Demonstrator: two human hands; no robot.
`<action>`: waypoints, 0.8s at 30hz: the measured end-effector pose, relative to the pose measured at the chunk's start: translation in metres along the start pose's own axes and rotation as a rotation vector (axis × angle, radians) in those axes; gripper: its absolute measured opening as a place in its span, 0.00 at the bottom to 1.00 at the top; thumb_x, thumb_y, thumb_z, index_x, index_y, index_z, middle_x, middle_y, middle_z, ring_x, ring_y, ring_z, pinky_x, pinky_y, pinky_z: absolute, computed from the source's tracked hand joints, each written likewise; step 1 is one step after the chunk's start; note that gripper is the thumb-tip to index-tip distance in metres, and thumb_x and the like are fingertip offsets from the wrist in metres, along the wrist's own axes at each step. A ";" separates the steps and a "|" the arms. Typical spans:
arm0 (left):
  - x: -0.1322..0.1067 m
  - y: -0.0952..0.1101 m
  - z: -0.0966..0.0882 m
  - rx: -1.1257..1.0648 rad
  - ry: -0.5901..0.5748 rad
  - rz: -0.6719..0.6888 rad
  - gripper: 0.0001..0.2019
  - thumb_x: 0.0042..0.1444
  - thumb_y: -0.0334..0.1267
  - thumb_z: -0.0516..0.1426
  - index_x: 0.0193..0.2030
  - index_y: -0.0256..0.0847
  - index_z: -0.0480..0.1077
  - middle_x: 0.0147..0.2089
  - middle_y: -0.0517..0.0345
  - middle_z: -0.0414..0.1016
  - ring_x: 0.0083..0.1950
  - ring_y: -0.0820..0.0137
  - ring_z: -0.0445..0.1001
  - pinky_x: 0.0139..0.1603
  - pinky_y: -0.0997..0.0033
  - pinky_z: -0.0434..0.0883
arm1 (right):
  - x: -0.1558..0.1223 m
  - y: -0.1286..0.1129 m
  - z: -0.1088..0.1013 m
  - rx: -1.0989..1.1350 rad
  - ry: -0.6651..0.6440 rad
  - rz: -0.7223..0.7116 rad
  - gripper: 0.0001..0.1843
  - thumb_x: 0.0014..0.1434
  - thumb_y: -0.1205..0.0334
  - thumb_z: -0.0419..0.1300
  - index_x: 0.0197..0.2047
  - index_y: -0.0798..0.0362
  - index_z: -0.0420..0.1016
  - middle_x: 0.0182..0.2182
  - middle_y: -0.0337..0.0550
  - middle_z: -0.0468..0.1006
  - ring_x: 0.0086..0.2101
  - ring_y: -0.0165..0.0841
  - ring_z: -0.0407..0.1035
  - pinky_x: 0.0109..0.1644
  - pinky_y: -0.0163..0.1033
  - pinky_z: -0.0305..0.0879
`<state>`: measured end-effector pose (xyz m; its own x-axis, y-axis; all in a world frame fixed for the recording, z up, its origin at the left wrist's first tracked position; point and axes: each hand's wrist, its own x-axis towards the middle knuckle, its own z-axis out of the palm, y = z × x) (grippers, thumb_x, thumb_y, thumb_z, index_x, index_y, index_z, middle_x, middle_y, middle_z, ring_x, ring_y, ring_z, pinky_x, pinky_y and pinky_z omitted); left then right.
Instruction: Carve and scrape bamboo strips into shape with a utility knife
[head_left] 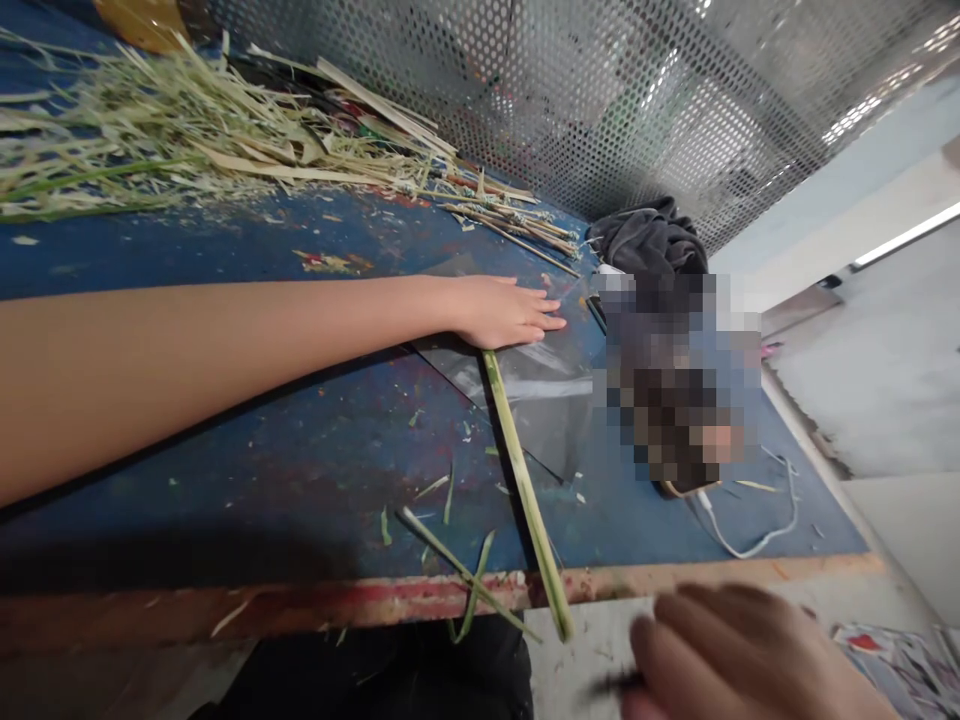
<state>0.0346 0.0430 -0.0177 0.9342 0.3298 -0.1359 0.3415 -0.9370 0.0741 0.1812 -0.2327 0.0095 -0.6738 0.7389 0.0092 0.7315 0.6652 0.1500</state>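
My left hand lies flat, fingers stretched out, on a dark, glossy sheet on the table. From under its palm a long green plant strip runs toward me, and its end sticks out past the table's front edge. At the lower right, my right hand is closed in front of the edge, smeared by motion. A thin dark thing juts from its fingers; its kind is too blurred to make out. Thinner green peelings lie crossed at the edge, left of the strip.
A heap of pale green shreds fills the back left of the blue table. Thin sticks and a dark cloth lie by the perforated metal panel. A white cable curls at the right, beside a pixelated area.
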 end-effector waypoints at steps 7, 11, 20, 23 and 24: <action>0.000 -0.005 0.004 0.025 0.040 0.033 0.27 0.63 0.43 0.37 0.69 0.44 0.47 0.72 0.57 0.42 0.72 0.66 0.42 0.68 0.52 0.46 | 0.098 0.057 0.022 -0.064 0.056 0.178 0.23 0.70 0.57 0.37 0.30 0.52 0.66 0.17 0.35 0.69 0.17 0.28 0.60 0.23 0.37 0.40; -0.002 -0.005 0.004 0.034 0.035 0.033 0.27 0.63 0.43 0.37 0.68 0.44 0.47 0.72 0.58 0.42 0.72 0.67 0.42 0.68 0.53 0.46 | 0.110 0.061 0.038 -0.164 0.046 0.203 0.22 0.69 0.57 0.39 0.30 0.53 0.68 0.16 0.38 0.71 0.15 0.30 0.60 0.23 0.38 0.36; -0.003 -0.003 0.003 0.034 0.015 0.029 0.27 0.63 0.43 0.36 0.69 0.45 0.46 0.72 0.60 0.40 0.72 0.68 0.41 0.68 0.53 0.47 | 0.100 0.054 0.036 -0.194 0.093 0.105 0.23 0.69 0.58 0.39 0.28 0.53 0.66 0.16 0.38 0.69 0.14 0.31 0.62 0.21 0.39 0.33; -0.004 -0.003 0.003 0.007 0.022 0.025 0.27 0.63 0.42 0.37 0.69 0.45 0.47 0.72 0.61 0.41 0.72 0.68 0.42 0.68 0.54 0.46 | 0.102 0.051 0.031 -0.218 0.028 0.123 0.21 0.68 0.59 0.40 0.28 0.53 0.66 0.16 0.38 0.70 0.14 0.31 0.62 0.21 0.39 0.32; -0.003 -0.003 0.003 -0.005 0.024 0.021 0.27 0.63 0.42 0.37 0.68 0.46 0.47 0.72 0.62 0.41 0.72 0.68 0.42 0.68 0.53 0.46 | 0.103 0.050 0.028 -0.228 -0.003 0.131 0.20 0.68 0.59 0.41 0.28 0.53 0.66 0.16 0.39 0.70 0.14 0.31 0.62 0.22 0.39 0.32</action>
<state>0.0300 0.0445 -0.0205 0.9433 0.3130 -0.1102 0.3224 -0.9431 0.0814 0.1513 -0.1206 -0.0096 -0.5742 0.8177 0.0401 0.7696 0.5224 0.3672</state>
